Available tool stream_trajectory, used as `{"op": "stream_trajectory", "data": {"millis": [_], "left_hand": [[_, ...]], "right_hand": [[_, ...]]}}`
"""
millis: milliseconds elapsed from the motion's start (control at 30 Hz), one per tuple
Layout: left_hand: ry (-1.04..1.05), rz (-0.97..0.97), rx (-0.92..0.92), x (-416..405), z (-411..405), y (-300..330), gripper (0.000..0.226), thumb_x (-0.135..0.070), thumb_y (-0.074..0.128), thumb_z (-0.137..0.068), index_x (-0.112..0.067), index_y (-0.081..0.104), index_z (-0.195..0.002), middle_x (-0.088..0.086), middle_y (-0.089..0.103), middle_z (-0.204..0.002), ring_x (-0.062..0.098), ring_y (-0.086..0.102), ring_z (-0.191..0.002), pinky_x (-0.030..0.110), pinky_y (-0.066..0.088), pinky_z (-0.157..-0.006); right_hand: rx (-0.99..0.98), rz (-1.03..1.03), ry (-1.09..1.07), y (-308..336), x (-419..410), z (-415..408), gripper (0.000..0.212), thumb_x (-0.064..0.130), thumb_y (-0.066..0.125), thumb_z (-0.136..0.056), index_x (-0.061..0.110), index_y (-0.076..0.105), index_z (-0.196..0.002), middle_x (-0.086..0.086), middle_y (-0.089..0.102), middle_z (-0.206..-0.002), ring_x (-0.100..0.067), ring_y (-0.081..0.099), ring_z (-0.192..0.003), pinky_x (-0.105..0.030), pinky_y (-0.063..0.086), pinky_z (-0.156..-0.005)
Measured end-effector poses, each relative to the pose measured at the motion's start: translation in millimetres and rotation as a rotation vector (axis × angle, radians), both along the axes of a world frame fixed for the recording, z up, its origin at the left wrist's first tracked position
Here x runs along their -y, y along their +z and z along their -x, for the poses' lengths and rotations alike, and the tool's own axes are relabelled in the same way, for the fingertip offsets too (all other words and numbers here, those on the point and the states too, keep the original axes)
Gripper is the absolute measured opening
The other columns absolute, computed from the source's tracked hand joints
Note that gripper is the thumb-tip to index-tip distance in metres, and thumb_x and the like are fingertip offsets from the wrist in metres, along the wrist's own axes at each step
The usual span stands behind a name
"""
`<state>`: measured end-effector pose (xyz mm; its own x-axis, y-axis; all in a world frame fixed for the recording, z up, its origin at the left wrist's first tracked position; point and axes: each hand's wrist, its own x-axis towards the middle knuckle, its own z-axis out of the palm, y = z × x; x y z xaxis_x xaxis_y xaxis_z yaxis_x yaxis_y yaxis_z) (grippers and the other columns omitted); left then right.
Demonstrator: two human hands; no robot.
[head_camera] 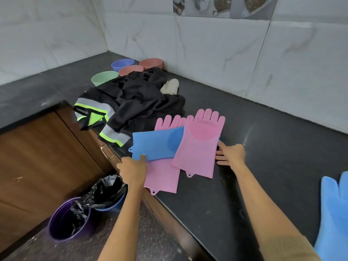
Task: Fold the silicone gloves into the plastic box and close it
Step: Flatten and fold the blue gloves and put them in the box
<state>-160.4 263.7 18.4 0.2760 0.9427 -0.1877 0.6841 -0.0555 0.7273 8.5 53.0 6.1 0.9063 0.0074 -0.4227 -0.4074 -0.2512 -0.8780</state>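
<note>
Three silicone gloves lie stacked near the front edge of the dark counter. A pink glove (199, 144) lies on top, bristled palm up. Under it a blue glove (152, 146) lies crosswise, and beneath both a second pink glove (162, 176) reaches the counter edge. My left hand (133, 169) pinches the blue glove's cuff corner with the thumb on top. My right hand (230, 154) rests at the top pink glove's right edge, its fingertips by the blue glove's end under there. Another blue glove (333, 217) lies at the far right. No plastic box is in view.
A black garment (135, 102) with neon-yellow trim is heaped behind the gloves. Several coloured bowls (130, 69) stand in the back corner against the tiled wall. A beige cloth (170, 86) lies beside the garment. Below the counter stand a purple bucket (69, 219) and a bin with a black liner (108, 191).
</note>
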Motion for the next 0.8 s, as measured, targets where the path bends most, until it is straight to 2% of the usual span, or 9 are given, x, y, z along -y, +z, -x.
{"op": "stream_trajectory", "data": {"millis": [100,200,300,400,500,567,633,700,800], "left_hand": [[-0.033,-0.018,-0.01,-5,0,0,0.039,-0.028,0.054,-0.09,0.007,0.059,-0.106,0.028,0.062,-0.108,0.044,0.062,-0.092,0.05,0.054,-0.081],[-0.046,-0.071,0.02,-10,3,-1,0.02,-0.013,0.048,-0.089,0.001,0.062,-0.093,0.025,0.065,-0.098,0.042,0.064,-0.083,0.045,0.055,-0.07],[-0.074,-0.042,0.015,-14,4,-1,0.024,-0.012,0.046,-0.088,0.005,0.061,-0.096,0.028,0.063,-0.095,0.043,0.063,-0.079,0.037,0.045,-0.061],[-0.122,0.079,0.069,-14,2,3,0.023,-0.015,0.041,-0.09,0.003,0.055,-0.088,0.019,0.057,-0.079,0.028,0.056,-0.056,0.035,0.049,-0.059],[-0.129,0.343,0.239,-12,-3,10,0.016,-0.015,0.034,-0.095,-0.005,0.044,-0.101,0.012,0.056,-0.092,0.02,0.057,-0.061,0.029,0.049,-0.054],[-0.117,0.472,0.308,-14,-5,11,0.018,-0.014,0.032,-0.097,-0.004,0.042,-0.107,0.011,0.057,-0.09,0.02,0.059,-0.062,0.03,0.048,-0.052],[-0.108,0.502,0.315,-15,-3,8,0.017,-0.012,0.037,-0.097,-0.001,0.046,-0.107,0.012,0.06,-0.083,0.02,0.059,-0.06,0.03,0.049,-0.048],[-0.101,0.494,0.298,-15,0,4,0.014,-0.009,0.043,-0.096,0.001,0.051,-0.101,0.012,0.06,-0.075,0.02,0.059,-0.057,0.028,0.05,-0.043],[-0.093,0.511,0.285,-14,3,-1,0.01,-0.006,0.047,-0.094,0.003,0.053,-0.093,0.013,0.059,-0.072,0.021,0.058,-0.056,0.029,0.051,-0.044]], "right_hand": [[0.013,-0.026,-0.027,-1,-4,-3,0.023,0.022,0.068,-0.086,0.0,0.066,-0.09,-0.012,0.069,-0.08,-0.024,0.068,-0.063,-0.035,0.056,-0.053],[0.008,-0.034,-0.011,-2,-4,-4,0.022,0.022,0.064,-0.088,0.001,0.067,-0.093,-0.007,0.069,-0.081,-0.023,0.068,-0.066,-0.034,0.056,-0.055],[-0.001,-0.112,0.026,3,-6,-7,0.022,0.02,0.052,-0.093,0.003,0.064,-0.098,-0.006,0.067,-0.083,-0.021,0.066,-0.069,-0.031,0.053,-0.052],[-0.027,-0.284,0.048,19,-9,-13,0.022,0.018,0.043,-0.095,0.004,0.061,-0.097,-0.004,0.064,-0.08,-0.019,0.063,-0.066,-0.028,0.049,-0.05],[-0.051,-0.459,0.041,41,-13,-20,0.02,0.012,0.041,-0.095,0.006,0.058,-0.084,-0.005,0.06,-0.075,-0.015,0.064,-0.051,-0.023,0.05,-0.042],[-0.06,-0.536,-0.003,53,-18,-24,0.02,0.003,0.04,-0.093,0.004,0.052,-0.076,-0.009,0.057,-0.075,-0.014,0.065,-0.043,-0.023,0.051,-0.04],[-0.066,-0.581,-0.035,61,-26,-27,0.022,-0.002,0.039,-0.092,0.003,0.047,-0.072,-0.011,0.054,-0.074,-0.016,0.066,-0.042,-0.027,0.056,-0.046],[-0.068,-0.561,-0.012,63,-35,-25,0.025,-0.001,0.037,-0.094,0.005,0.045,-0.072,-0.012,0.054,-0.074,-0.019,0.067,-0.044,-0.035,0.06,-0.059],[-0.106,-0.492,0.01,57,-50,-18,0.014,0.007,0.033,-0.099,0.003,0.045,-0.092,-0.011,0.053,-0.083,-0.026,0.068,-0.059,-0.037,0.058,-0.06]]}}
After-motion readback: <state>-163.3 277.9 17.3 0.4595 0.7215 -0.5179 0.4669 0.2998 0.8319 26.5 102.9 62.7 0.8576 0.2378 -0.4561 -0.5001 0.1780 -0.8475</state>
